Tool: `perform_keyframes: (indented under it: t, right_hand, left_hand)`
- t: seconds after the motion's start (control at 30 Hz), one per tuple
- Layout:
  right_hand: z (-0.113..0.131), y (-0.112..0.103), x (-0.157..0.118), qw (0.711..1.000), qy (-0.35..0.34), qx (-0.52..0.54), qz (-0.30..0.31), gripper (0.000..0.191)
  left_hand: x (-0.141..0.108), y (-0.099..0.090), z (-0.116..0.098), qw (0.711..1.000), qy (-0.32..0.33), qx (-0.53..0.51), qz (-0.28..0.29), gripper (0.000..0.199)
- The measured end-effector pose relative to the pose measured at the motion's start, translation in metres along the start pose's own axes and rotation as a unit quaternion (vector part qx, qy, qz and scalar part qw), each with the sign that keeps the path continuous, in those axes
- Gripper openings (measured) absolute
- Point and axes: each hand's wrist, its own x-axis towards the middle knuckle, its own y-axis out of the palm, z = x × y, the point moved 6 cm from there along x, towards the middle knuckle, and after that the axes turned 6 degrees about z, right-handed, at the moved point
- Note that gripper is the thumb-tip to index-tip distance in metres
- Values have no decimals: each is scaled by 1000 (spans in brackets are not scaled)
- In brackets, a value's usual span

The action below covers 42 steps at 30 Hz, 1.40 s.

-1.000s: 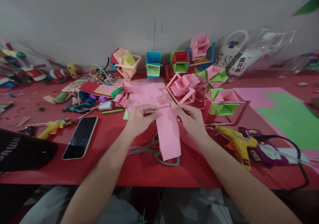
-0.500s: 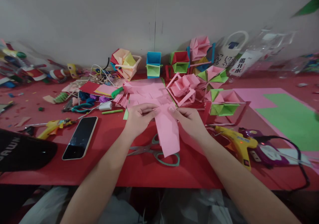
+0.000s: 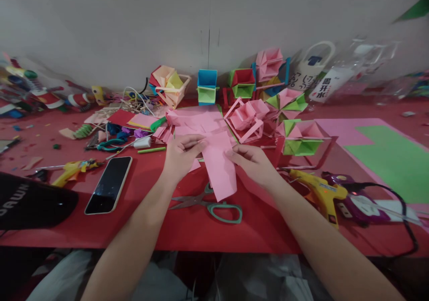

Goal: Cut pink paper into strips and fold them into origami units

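Observation:
A pink strip of paper (image 3: 220,169) is held up between my two hands, its lower end hanging over the scissors. My left hand (image 3: 182,155) pinches the strip's upper left edge between thumb and fingers. On the opposite edge, my right hand (image 3: 251,162) grips it with the thumb on top. Below lies a pair of scissors (image 3: 196,201) with pale green handles, flat on the red table and partly covered by the strip. More pink paper (image 3: 201,119) is piled just behind my hands, and a small pink piece (image 3: 195,165) lies near my left hand.
Folded paper models (image 3: 246,115) stand along the back. To the left are a phone (image 3: 109,185), a yellow glue gun (image 3: 72,171) and a black container (image 3: 33,202). Another yellow glue gun (image 3: 321,191) with a black cord lies at right, near green paper (image 3: 392,162).
The pink strip has shifted slightly left and up, with both hands still on it. My right hand now grips lower along its edge. More of the scissors shows.

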Motion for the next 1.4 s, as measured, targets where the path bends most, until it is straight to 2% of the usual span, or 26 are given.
perform_keyframes:
  t: [0.23, 0.43, 0.63, 0.87, 1.07, 1.27, 1.4]
  right_hand:
    - [-4, -3, 0, 998, 6, -41, -44, 57]
    - [-1, 0, 0, 999, -8, -40, 8, 41]
    - [-4, 1, 0, 996, 9, -88, -20, 54]
    - [0, 5, -1, 994, -20, -108, 23, 37]
    - [-5, 1, -3, 991, 4, -133, -9, 49]
    - [-3, 2, 0, 992, -27, -127, 1, 32]
    - [-4, -2, -1, 992, -9, -121, -30, 43]
  left_hand:
    - [1, -3, -3, 1000, 6, -12, -14, 25]
    - [5, -13, 2, 999, 7, -7, -39, 28]
    - [7, -16, 4, 999, 9, -10, -46, 31]
    - [8, -25, 3, 996, 16, -42, -76, 35]
    - [9, -30, 3, 995, 14, -45, -91, 41]
    - [12, -38, 3, 991, 20, -71, -110, 37]
    - [14, -40, 5, 989, 16, -98, -105, 33]
